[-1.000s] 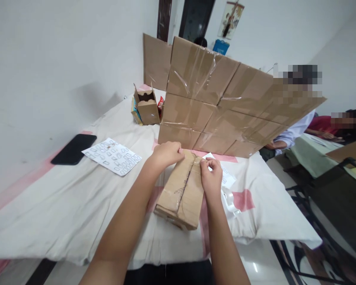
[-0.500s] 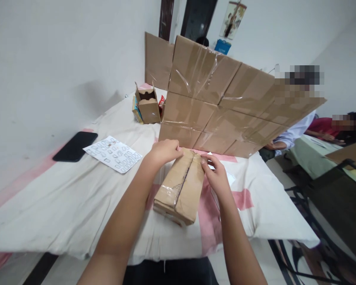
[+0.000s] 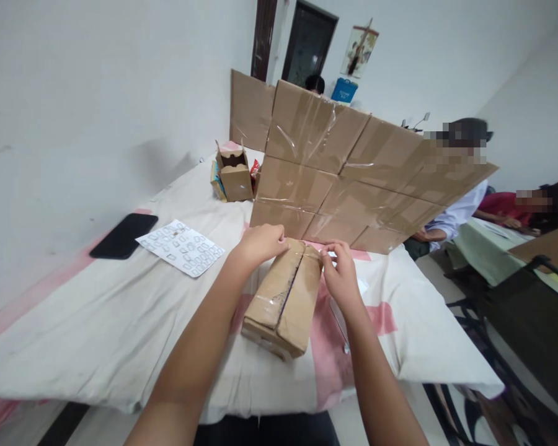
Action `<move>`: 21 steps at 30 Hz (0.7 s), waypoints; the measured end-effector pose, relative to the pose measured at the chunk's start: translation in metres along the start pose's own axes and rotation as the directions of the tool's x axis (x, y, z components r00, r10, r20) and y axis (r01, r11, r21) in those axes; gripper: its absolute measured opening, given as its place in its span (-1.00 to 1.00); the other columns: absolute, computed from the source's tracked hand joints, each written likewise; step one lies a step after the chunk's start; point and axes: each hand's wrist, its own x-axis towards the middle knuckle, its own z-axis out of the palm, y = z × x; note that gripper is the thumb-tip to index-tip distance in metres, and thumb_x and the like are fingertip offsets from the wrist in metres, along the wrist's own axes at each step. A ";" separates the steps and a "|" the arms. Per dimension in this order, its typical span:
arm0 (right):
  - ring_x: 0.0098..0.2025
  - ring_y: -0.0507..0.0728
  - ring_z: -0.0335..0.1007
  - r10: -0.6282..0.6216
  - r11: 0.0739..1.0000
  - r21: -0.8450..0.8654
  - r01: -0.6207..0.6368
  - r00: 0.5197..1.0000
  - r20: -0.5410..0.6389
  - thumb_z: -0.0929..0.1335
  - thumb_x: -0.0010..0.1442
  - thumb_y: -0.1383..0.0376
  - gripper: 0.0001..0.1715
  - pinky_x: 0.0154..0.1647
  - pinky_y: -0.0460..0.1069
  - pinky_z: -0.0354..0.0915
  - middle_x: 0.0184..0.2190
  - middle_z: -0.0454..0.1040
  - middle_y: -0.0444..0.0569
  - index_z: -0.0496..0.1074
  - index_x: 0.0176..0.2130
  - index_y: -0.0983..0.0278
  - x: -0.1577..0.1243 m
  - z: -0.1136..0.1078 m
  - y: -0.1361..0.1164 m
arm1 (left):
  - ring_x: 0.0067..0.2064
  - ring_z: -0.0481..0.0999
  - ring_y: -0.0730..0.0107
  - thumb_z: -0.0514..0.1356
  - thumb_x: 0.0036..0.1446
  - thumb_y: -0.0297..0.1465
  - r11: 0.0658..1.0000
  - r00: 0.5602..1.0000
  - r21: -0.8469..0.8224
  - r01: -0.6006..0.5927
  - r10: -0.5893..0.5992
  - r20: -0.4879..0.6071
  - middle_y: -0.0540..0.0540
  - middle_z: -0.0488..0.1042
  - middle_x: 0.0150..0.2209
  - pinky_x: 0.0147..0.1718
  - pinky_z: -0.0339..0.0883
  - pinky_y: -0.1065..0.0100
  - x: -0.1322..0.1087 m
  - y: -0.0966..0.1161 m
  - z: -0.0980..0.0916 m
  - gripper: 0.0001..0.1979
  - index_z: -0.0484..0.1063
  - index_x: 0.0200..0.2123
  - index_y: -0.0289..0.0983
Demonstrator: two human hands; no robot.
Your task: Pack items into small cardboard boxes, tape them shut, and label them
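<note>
A long brown cardboard box [image 3: 302,303] lies on the cloth-covered table right in front of me, its top seam running away from me and strips of clear tape near its closer end. My left hand [image 3: 263,244] curls around the far left corner, the thumb resting on the top edge. At the far right corner, my right hand [image 3: 341,271] has thumb and fingers closed on the edge of the box. The far end face, and some fingertips behind it, are hidden. Part of a white sheet [image 3: 362,286] shows beyond my right hand.
A tall taped cardboard panel [image 3: 335,179] stands behind the box. To the left lie a printed paper sheet [image 3: 181,248] and a black phone-like slab [image 3: 124,236]. An open carton [image 3: 236,183] sits farther back. People sit at another table [image 3: 477,241] on the right.
The view has tilted up slightly, so everything appears a little lower. Both hands stay at the far end of the box, with the right fingers shifted slightly along its corner.
</note>
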 end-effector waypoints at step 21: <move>-0.22 0.14 0.47 0.144 0.970 0.189 -0.151 0.988 0.052 0.39 0.20 0.14 -0.77 -0.14 0.05 0.35 -0.26 0.57 -0.02 0.51 -0.24 0.24 -0.010 -0.012 -0.014 | -0.15 0.50 0.30 0.04 0.29 -0.36 0.950 0.937 0.013 -0.313 0.311 -0.158 -0.06 0.51 -0.14 -0.24 0.26 0.33 -0.009 0.013 -0.009 -0.78 0.50 -0.22 -0.20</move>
